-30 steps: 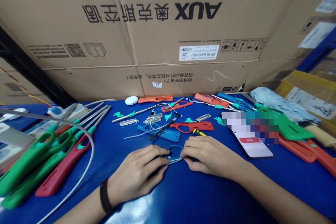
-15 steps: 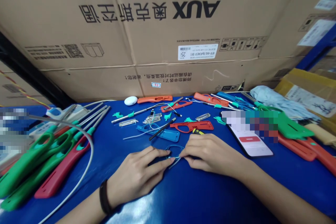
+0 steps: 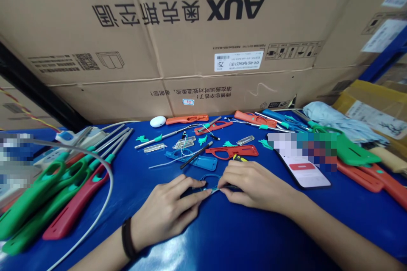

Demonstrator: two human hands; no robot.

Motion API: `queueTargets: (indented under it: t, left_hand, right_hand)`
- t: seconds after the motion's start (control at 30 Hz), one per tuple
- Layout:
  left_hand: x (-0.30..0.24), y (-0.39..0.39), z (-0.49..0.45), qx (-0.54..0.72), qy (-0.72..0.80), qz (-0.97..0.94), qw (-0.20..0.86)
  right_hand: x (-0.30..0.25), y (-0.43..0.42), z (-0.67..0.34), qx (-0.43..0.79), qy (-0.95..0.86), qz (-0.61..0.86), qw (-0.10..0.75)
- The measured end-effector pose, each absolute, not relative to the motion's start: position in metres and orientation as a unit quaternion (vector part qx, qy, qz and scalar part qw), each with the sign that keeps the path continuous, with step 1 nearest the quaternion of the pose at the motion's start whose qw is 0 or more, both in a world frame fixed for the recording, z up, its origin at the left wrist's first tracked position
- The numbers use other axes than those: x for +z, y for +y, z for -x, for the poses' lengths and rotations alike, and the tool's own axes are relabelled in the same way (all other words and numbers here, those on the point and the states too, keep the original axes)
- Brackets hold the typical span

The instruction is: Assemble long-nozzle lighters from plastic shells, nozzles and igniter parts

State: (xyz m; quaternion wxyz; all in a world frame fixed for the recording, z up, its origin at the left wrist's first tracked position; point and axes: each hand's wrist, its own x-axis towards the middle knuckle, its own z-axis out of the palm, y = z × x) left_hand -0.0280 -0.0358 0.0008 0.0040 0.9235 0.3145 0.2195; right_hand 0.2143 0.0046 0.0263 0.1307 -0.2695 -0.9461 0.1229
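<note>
Left hand point(image 3: 163, 214) | right hand point(image 3: 256, 187) | blue wire loop point(image 3: 210, 179) pinched between them

Both forearms come in bare from the bottom edge of the head view, the left forearm point(image 3: 98, 257) and the right forearm point(image 3: 337, 233), each slim and tapering toward the wrist. A narrow black band point(image 3: 127, 238), plain and snug, is the only thing worn, circling the wrist of the left hand point(image 3: 165, 209), though its material is too small to tell. That hand and the right hand point(image 3: 256, 187) are ungloved, with long, slender fingers.
</note>
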Motion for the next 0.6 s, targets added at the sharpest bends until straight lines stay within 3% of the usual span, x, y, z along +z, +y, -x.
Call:
queueTargets:
  t: [0.6]
  left_hand:
    - [-0.0004, -0.0354, 0.0276, 0.224, 0.319, -0.921, -0.001]
  right_hand:
    - [0.0249, 0.0047, -0.2137, 0.067, -0.957, 0.255, 0.122]
